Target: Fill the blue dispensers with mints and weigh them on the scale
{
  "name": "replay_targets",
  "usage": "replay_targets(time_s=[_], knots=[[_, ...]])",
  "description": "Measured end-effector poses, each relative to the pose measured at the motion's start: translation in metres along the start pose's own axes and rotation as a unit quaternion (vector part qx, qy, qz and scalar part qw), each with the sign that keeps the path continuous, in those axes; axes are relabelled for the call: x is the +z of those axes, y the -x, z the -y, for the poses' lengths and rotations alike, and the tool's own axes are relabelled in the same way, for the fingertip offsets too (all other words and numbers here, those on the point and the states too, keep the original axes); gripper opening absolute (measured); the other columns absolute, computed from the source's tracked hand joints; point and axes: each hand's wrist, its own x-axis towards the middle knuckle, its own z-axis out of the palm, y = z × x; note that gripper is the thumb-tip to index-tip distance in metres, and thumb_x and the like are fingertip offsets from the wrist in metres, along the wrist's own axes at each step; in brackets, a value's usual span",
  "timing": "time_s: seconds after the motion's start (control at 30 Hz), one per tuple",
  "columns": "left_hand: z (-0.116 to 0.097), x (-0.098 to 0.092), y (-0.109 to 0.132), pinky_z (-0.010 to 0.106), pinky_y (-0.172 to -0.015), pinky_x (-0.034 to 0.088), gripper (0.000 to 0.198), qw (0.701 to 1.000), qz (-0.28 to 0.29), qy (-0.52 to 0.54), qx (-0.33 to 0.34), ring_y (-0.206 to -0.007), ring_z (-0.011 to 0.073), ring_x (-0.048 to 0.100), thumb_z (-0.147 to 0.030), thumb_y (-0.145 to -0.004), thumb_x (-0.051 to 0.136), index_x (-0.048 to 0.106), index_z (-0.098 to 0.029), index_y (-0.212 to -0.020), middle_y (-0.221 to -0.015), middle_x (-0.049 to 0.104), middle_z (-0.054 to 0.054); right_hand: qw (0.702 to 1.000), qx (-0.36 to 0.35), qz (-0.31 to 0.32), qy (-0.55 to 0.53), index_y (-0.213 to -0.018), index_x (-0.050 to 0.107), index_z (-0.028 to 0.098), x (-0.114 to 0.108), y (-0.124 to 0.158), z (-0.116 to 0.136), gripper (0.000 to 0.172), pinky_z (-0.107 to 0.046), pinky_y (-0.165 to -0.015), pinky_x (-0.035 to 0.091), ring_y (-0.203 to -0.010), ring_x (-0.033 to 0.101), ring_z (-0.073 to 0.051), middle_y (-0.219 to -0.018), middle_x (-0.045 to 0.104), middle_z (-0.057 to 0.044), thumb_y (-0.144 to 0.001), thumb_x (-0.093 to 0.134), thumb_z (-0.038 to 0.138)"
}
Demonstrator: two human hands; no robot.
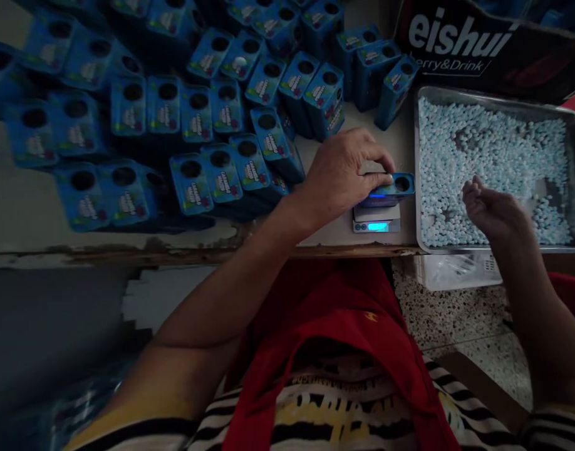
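Note:
My left hand (pixel 346 163) grips the end of a small blue box (pixel 394 185) with a round dark hole in its top. That box rests on a small digital scale (pixel 376 219) with a lit blue display; the digits are too blurred to read. To the right, my right hand (pixel 492 207) is over a metal tray (pixel 418 156) spread with many small pale blue and white candies (pixel 508 138). Its fingers are curled and pinched together, and whatever they may hold is hidden.
Rows of similar blue boxes (pixel 165 103) with round holes stand across the table's left and back. A black carton (pixel 485 50) with white lettering sits behind the tray. The table's worn front edge (pixel 198 255) runs before me. A white plastic container (pixel 456 274) is below the tray.

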Motion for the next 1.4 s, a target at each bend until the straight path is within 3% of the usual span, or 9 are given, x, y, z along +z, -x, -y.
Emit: replay_targets(time_s=[0.1,0.23,0.33,0.43,0.57,0.7,1.0,1.27,1.4], knots=[[-0.003,0.009,-0.006,0.040,-0.099,0.058,0.014,1.000,0.005,0.006,0.007,-0.103,0.0244,0.075,-0.017,-0.086,0.093,0.086,-0.026,-0.094,-0.107,0.080,0.003,0.988,0.103,0.012,-0.114,-0.095,0.074,0.027,0.005,0.017,-0.001,0.017,-0.016,-0.059,0.061,-0.076,0.066,-0.010,-0.095,0.072,-0.001,-0.083,0.084,0.019],[-0.011,0.017,-0.009,0.042,-0.103,0.059,0.018,0.999,0.024,0.013,0.028,-0.107,0.0245,0.075,-0.015,-0.086,0.092,0.085,-0.026,-0.099,-0.114,0.079,0.004,0.979,0.139,0.049,-0.140,-0.090,0.072,0.025,0.025,0.028,0.018,0.026,-0.011,-0.045,0.047,-0.057,0.050,-0.004,-0.078,0.065,0.005,-0.080,0.097,0.025],[-0.014,0.006,-0.001,0.045,-0.107,0.059,0.019,1.000,-0.017,0.003,0.023,-0.113,0.0263,0.074,-0.025,-0.091,0.090,0.084,-0.029,-0.108,-0.119,0.078,0.004,0.984,0.115,0.080,-0.108,-0.086,0.069,0.024,0.039,0.031,0.033,0.031,-0.012,-0.045,0.045,-0.056,0.050,-0.005,-0.074,0.063,0.005,-0.079,0.099,0.028],[-0.012,-0.017,0.015,0.050,-0.109,0.059,0.017,0.999,-0.047,-0.006,-0.001,-0.119,0.0303,0.071,-0.045,-0.098,0.082,0.082,-0.033,-0.110,-0.121,0.078,0.004,0.991,0.086,0.097,-0.046,-0.093,0.071,0.025,0.052,0.035,0.050,0.022,-0.017,-0.050,0.050,-0.061,0.056,-0.009,-0.078,0.065,0.003,-0.085,0.091,0.025],[-0.009,-0.043,0.039,0.057,-0.108,0.059,0.030,0.997,-0.068,-0.009,-0.038,-0.119,0.0331,0.070,-0.059,-0.097,0.080,0.082,-0.032,-0.110,-0.121,0.078,0.006,0.988,0.050,0.144,0.030,-0.101,0.073,0.024,0.073,0.037,0.076,0.015,-0.023,-0.055,0.053,-0.066,0.061,-0.012,-0.081,0.068,0.001,-0.091,0.084,0.024],[-0.012,-0.053,0.057,0.062,-0.116,0.055,0.037,0.993,-0.081,0.009,-0.080,-0.130,0.0381,0.065,-0.068,-0.096,0.077,0.082,-0.035,-0.113,-0.126,0.079,0.003,0.975,0.011,0.202,0.086,-0.101,0.076,0.022,0.092,0.034,0.091,0.016,-0.026,-0.054,0.047,-0.062,0.057,-0.011,-0.080,0.071,-0.001,-0.092,0.087,0.030],[-0.007,-0.060,0.070,0.053,-0.109,0.060,0.034,0.990,-0.122,-0.034,-0.062,-0.122,0.0308,0.070,-0.058,-0.102,0.078,0.081,-0.029,-0.119,-0.126,0.080,0.002,0.933,-0.098,0.222,0.266,-0.097,0.081,0.025,0.113,0.035,0.102,0.020,-0.033,-0.057,0.042,-0.061,0.052,-0.015,-0.067,0.064,0.001,-0.092,0.089,0.043],[0.003,-0.061,0.073,0.056,-0.100,0.059,0.030,0.992,-0.104,0.022,-0.066,-0.123,0.0369,0.069,-0.050,-0.096,0.085,0.081,-0.030,-0.118,-0.124,0.079,0.003,0.901,-0.144,0.227,0.341,-0.098,0.087,0.022,0.123,0.036,0.102,0.014,-0.030,-0.054,0.030,-0.056,0.044,-0.011,-0.059,0.056,0.005,-0.088,0.085,0.031],[0.006,-0.063,0.076,0.057,-0.099,0.060,0.029,0.993,-0.089,0.039,-0.073,-0.126,0.0374,0.068,-0.051,-0.097,0.083,0.080,-0.032,-0.119,-0.128,0.079,0.002,0.906,-0.147,0.217,0.332,-0.092,0.088,0.024,0.125,0.034,0.095,0.017,-0.029,-0.056,0.034,-0.058,0.048,-0.012,-0.060,0.060,0.005,-0.082,0.091,0.038]])
